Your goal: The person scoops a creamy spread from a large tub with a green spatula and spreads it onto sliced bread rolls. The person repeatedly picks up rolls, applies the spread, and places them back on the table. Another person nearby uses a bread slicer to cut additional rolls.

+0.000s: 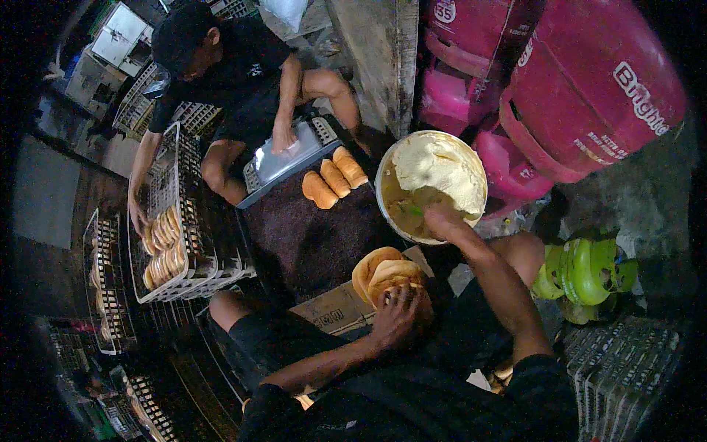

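Observation:
My left hand (403, 317) is closed round a stack of flat, round golden buns (384, 271) above a cardboard flap (328, 309). My right hand (445, 222) reaches into a white bucket (381, 200) of thick pale-yellow cream (440, 163). A bit of a green tool (417, 210) shows at its fingers; the rest of the tool is hidden. Ahead of me lies a wide bed of dark brown sprinkles (313, 236). Three browned rolls (335, 177) rest side by side at its far edge.
A co-worker sits opposite, one hand (284, 137) on a clear-covered box (283, 158), the other (138, 217) at a white crate (177, 140) of buns. Large pink gas cylinders (567, 96) stand right of the bucket, with green cylinders (589, 272) nearer and grey crates (626, 376) below.

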Available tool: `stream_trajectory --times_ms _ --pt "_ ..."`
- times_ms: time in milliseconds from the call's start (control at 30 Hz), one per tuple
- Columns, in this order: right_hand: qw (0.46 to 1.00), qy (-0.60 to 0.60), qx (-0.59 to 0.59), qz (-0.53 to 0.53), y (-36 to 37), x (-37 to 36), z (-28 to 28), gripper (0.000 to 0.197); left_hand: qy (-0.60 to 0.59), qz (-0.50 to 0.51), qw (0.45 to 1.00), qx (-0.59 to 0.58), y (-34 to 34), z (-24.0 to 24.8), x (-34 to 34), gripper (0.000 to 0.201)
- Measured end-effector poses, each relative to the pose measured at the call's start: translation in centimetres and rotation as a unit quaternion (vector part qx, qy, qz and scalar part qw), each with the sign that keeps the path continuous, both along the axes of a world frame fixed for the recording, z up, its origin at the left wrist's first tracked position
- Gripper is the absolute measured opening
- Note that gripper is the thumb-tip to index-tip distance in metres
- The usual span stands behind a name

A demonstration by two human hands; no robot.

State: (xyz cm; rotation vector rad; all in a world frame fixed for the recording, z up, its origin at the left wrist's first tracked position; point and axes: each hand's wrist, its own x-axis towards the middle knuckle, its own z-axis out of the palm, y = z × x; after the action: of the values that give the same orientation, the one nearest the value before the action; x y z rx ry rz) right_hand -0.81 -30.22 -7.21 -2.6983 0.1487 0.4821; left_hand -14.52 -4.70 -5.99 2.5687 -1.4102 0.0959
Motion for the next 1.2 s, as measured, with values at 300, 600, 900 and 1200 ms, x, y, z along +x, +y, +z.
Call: stream_trajectory --times_ms 300,600,900,1200 --pt "0.985 -0.074 0.105 0.113 -3.3 -0.3 0.5 0.027 0.500 -0.038 0.819 -0.277 1.6 -0.9 4.3 0.064" --pt "0.989 -0.076 0.120 0.025 -4.0 -0.8 5.3 0.037 0.404 -0.002 0.907 -0.121 1.3 1.6 5.8 0.051" --pt "0.986 -0.021 0.164 -0.023 -4.4 -1.2 4.3 0.012 0.512 -0.102 0.803 -0.287 4.8 0.2 9.8 0.035" --pt "0.869 -0.026 0.483 0.101 0.7 -1.0 4.2 0.030 0.674 0.014 0.234 -0.700 6.4 4.2 12.0 0.051"
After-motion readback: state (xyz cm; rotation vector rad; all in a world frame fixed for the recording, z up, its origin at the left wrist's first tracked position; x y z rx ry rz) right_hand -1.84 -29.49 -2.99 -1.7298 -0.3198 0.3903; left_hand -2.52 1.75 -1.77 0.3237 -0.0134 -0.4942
